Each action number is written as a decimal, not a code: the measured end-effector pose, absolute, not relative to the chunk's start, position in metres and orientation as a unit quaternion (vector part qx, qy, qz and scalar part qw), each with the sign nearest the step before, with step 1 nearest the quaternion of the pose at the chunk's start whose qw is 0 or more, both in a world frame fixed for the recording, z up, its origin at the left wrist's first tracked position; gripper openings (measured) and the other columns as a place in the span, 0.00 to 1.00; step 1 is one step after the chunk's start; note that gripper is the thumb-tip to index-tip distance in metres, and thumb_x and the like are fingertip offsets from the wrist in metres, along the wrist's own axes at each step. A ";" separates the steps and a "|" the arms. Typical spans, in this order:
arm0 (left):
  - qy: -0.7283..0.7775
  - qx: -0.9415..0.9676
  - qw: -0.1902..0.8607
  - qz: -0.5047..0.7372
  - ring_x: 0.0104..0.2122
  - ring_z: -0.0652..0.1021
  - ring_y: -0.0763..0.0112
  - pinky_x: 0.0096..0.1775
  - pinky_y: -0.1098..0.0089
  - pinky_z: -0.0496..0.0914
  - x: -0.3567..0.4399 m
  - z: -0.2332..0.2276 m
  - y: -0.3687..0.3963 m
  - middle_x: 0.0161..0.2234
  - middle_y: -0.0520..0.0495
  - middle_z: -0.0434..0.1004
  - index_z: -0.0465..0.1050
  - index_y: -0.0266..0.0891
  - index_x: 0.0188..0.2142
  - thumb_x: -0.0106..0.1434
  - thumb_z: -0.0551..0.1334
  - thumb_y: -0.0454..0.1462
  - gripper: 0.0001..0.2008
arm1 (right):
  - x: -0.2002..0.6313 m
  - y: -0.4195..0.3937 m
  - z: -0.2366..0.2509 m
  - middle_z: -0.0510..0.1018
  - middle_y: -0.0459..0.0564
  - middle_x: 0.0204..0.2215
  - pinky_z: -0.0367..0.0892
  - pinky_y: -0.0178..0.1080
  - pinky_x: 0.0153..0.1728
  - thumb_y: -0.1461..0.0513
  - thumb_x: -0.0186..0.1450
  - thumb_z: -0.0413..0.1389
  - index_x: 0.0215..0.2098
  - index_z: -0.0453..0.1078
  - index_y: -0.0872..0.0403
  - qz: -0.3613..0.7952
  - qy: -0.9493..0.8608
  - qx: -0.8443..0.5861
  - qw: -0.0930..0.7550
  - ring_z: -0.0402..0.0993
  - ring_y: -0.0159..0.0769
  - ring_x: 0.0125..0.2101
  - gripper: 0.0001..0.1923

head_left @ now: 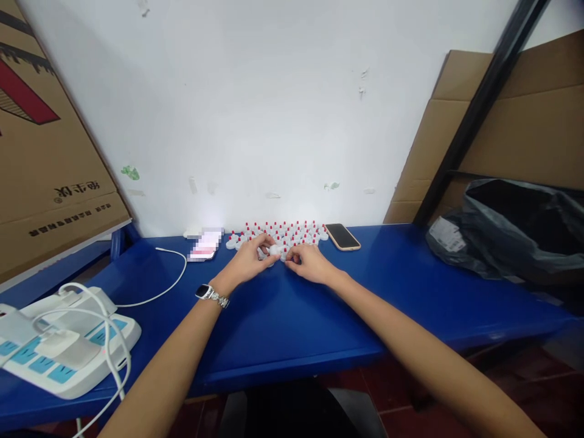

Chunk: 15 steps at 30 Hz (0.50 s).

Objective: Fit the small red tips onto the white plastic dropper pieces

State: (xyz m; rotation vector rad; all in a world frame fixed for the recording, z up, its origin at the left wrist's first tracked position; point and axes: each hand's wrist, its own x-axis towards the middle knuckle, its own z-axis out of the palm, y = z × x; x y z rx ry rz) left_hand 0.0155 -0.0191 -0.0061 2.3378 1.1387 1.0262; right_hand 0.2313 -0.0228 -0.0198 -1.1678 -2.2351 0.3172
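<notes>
I've got both hands on one white cap (pixel 274 250): left hand (pixel 249 260) and right hand (pixel 306 263) pinching it, at 6 o'clock of the cap pile (pixel 278 232) on the surface (pixel 283 322). Assembly step; next needs steady fingertip alignment.

Phone (pixel 342 236), power strip (pixel 68 347) — black bag (pixel 511 231).

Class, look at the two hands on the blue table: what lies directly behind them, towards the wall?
Behind the left hand and right hand lies a cluster of small white caps with red tips on the blue table. The hands cover the nearest caps, so their number cannot be seen.
</notes>
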 end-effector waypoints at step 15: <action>0.394 0.847 0.205 0.293 0.32 0.75 0.68 0.35 0.68 0.67 0.024 -0.003 -0.029 0.33 0.49 0.77 0.74 0.40 0.42 0.62 0.62 0.51 0.18 | 0.229 -0.029 -0.008 0.77 0.46 0.29 0.60 0.33 0.29 0.56 0.64 0.57 0.35 0.73 0.56 0.275 -0.774 -0.374 0.431 0.67 0.29 0.27 0.11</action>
